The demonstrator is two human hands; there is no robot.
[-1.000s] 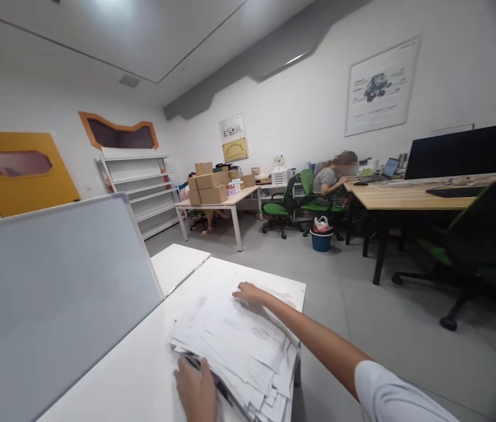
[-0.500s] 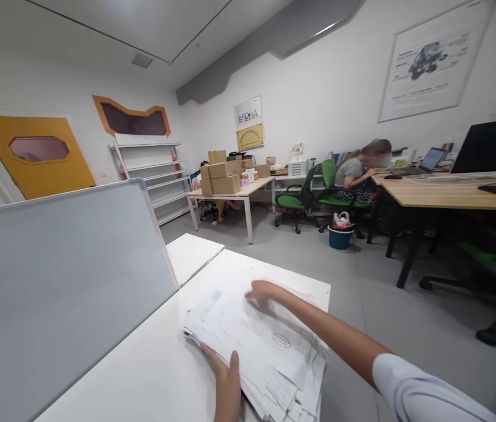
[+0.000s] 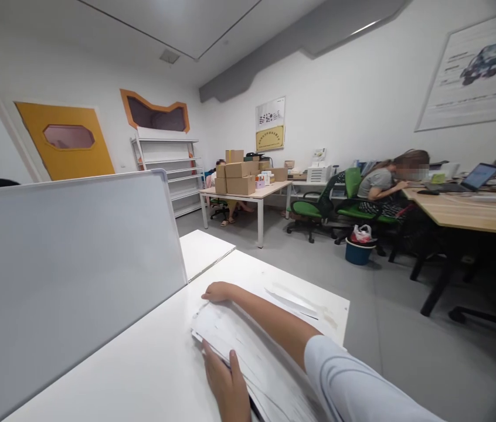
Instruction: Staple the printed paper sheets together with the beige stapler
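A thick, uneven stack of white papers (image 3: 239, 343) lies on the white table, blurred by motion. My left hand (image 3: 227, 381) grips its near left edge, thumb towards the top and fingers along the side. Over the far left corner of the stack curls my right hand (image 3: 218, 292), its fingers bent round the edge and partly hidden. My right forearm crosses above the papers and covers part of them. Beyond the forearm, a loose sheet (image 3: 294, 302) lies on the table.
A whiteboard-like panel (image 3: 76, 281) stands along the left side of the white table (image 3: 151, 363). Farther off are cardboard boxes (image 3: 240, 170) on a desk, metal shelves (image 3: 169, 155), green chairs (image 3: 307, 209) and a blue bucket (image 3: 359, 253). A person (image 3: 380, 184) sits at the right desk.
My right hand has moved left from the middle of the papers to their far left corner. My left hand stays at the near edge. The view has turned somewhat left.
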